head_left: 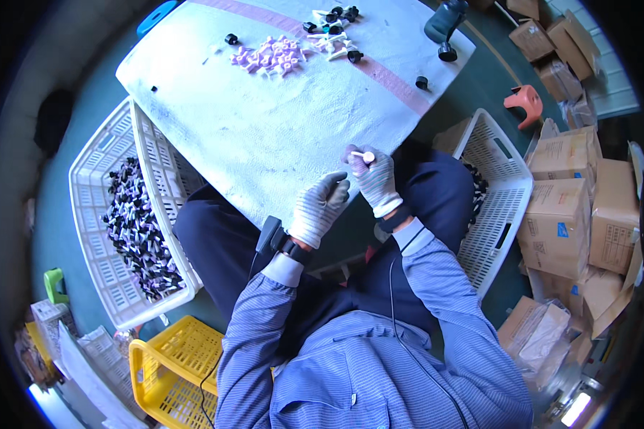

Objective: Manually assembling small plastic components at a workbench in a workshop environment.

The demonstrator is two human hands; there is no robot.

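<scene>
My right hand (pixel 376 182), in a striped white glove, pinches a small white plastic piece (pixel 368 157) with a thin stem and a round end. It is over the near corner of the white-covered table (pixel 265 129). Close by on its left, my left hand (pixel 318 211) wears the same sort of glove and has its fingers curled; whatever may be in them is hidden. Farther up the table lies a pile of pale pink plastic pieces (pixel 268 58). Beside that pile are white stemmed pieces (pixel 329 44) and several black caps (pixel 355 56).
A white crate (pixel 96 261) of black, white and purple pieces stands left, another white crate (pixel 504 193) right. Yellow baskets (pixel 139 365) sit lower left. Cardboard boxes (pixel 554 222) are stacked right, near an orange stool (pixel 526 104). A dark container (pixel 445 21) stands at the table's far right.
</scene>
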